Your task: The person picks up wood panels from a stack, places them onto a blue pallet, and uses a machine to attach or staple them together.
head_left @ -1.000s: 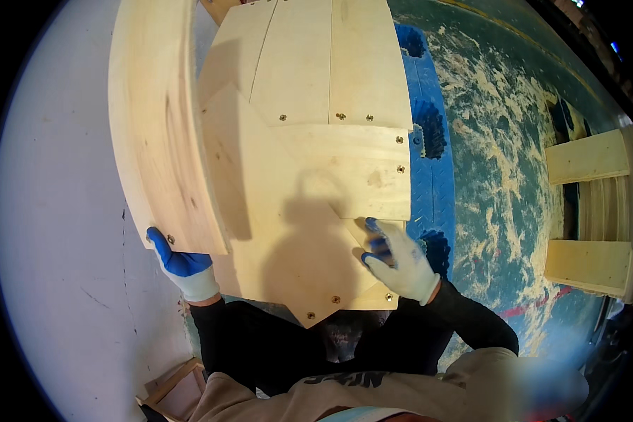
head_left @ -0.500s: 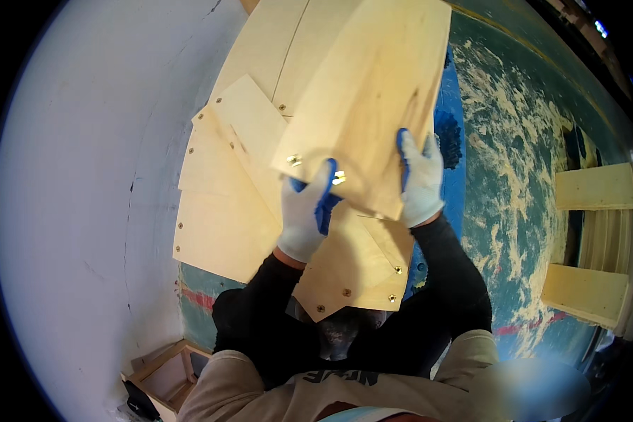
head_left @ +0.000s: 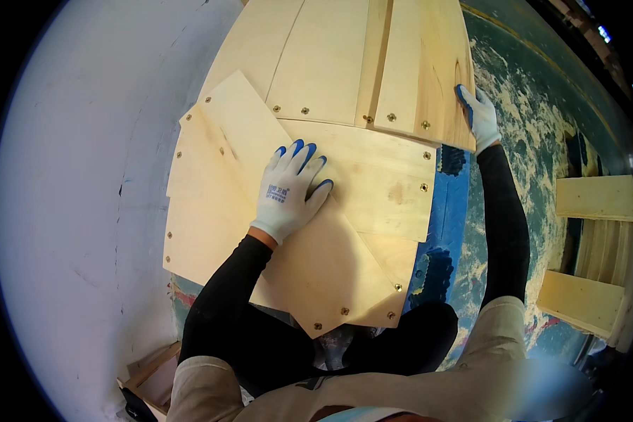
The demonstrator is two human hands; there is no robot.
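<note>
My left hand (head_left: 288,191), in a white glove with blue fingertips, lies open on the slanting wooden board (head_left: 239,126) and the pale panels beneath it, fingers spread. At the upper right, my right hand (head_left: 484,121), gloved alike, grips the right edge of a wooden board (head_left: 429,70). Its thumb shows at that edge; the other fingers are partly hidden. This board has brass-coloured fittings near its near end and rests on the far panels. Another wooden board (head_left: 380,176) with two fittings lies just nearer.
The panels lie over a blue pallet-like base (head_left: 449,218). A white wall (head_left: 84,176) rises on the left. Pale dust is scattered over the green floor (head_left: 503,211) on the right, where a wooden frame (head_left: 598,239) stands. An open wooden box (head_left: 158,376) sits at lower left.
The raised board has gone down onto the panels at the upper right. My left hand has let it go and moved left onto the slanting board; my right hand has moved outward and away.
</note>
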